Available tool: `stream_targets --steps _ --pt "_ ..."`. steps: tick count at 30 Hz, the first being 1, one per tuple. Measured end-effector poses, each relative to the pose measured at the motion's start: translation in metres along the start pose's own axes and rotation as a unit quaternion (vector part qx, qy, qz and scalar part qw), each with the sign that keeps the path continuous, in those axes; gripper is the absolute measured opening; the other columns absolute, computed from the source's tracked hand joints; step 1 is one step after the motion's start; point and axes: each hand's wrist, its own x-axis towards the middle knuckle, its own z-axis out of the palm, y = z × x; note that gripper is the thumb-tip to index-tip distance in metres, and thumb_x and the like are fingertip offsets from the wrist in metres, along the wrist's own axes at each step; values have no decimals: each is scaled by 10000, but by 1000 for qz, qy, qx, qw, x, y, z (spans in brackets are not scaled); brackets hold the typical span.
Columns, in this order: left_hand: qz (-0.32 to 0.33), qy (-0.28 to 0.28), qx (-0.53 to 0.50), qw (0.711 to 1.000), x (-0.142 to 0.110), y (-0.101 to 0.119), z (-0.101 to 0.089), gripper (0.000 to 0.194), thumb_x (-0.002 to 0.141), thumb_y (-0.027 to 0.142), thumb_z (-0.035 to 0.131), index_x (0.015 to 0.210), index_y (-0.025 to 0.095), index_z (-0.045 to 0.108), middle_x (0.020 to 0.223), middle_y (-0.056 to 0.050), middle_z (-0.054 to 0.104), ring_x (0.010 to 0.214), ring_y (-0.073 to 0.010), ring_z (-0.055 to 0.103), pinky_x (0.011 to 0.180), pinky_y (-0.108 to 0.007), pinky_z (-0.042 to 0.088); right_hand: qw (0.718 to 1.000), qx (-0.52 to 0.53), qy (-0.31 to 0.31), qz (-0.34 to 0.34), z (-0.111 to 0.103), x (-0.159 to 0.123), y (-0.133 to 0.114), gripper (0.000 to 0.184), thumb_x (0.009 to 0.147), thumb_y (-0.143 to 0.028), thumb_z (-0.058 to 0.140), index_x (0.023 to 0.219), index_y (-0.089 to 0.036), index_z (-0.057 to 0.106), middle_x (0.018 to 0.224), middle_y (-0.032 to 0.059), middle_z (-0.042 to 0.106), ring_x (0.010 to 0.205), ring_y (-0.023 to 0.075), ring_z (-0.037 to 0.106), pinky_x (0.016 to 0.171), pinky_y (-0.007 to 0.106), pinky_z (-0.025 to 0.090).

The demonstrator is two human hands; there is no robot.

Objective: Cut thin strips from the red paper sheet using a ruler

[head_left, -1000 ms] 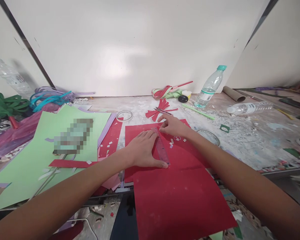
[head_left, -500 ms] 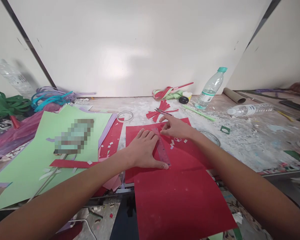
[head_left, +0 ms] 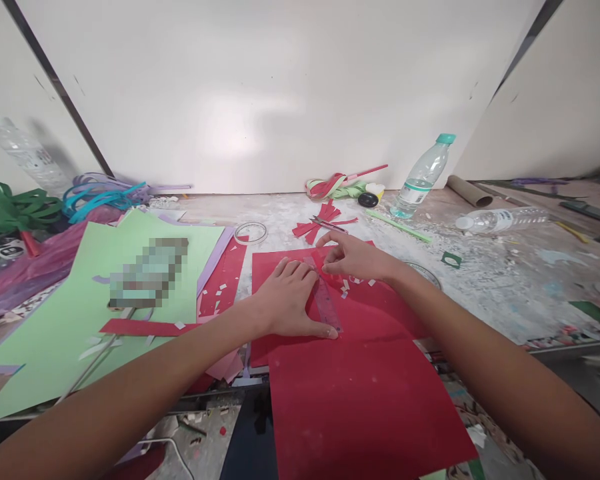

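My left hand (head_left: 286, 301) lies flat with its fingers spread over a clear ruler (head_left: 327, 303), pressing it on a sheet of red paper (head_left: 365, 393). The thumb rests by the ruler's near end. At the ruler's far end my right hand (head_left: 353, 259) is closed in a pinch on the red paper, whose edge looks slightly raised there. Small white paper bits (head_left: 345, 285) lie on the red sheet close to the right hand. The sheet's near part hangs over the table's front edge.
Scissors (head_left: 329, 225) lie on cut red strips behind my hands. A tape roll (head_left: 251, 233) is at their left. Green paper (head_left: 80, 293) carries a blurred-out phone (head_left: 150, 273). A bottle (head_left: 420, 180) leans against the wall; another bottle (head_left: 503, 220) lies flat.
My right hand has shifted slightly, and the red paper near it is a little more raised, its far right corner lower in view. My left hand and the ruler stay in place.
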Motion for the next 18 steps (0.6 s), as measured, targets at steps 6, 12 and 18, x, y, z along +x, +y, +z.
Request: stream_targets --steps 6,12,18 --pt "5 1 5 1000 0 0 0 853 705 842 449 1212 158 504 1233 -123 528 1186 -333 422 1058 -439 262 998 -52 -20 28 -2 -4 -1 401 720 -205 635 1084 -244 471 643 -29 643 535 154 573 404 231 357" --pt "5 -1 9 1000 0 -1 2 861 705 845 449 1209 148 495 1228 -129 529 1183 -331 421 1057 -448 259 996 -40 -78 33 -3 -8 -5 462 721 -157 618 1143 -226 445 657 -27 638 595 154 601 449 220 373" --pt "-6 -4 -2 1000 0 -1 3 839 698 840 465 1197 166 498 1194 -110 538 1162 -324 435 1045 -441 275 993 -5 -113 36 -7 -14 -18 542 731 -255 675 1208 -237 419 699 -20 640 607 158 600 459 222 371"
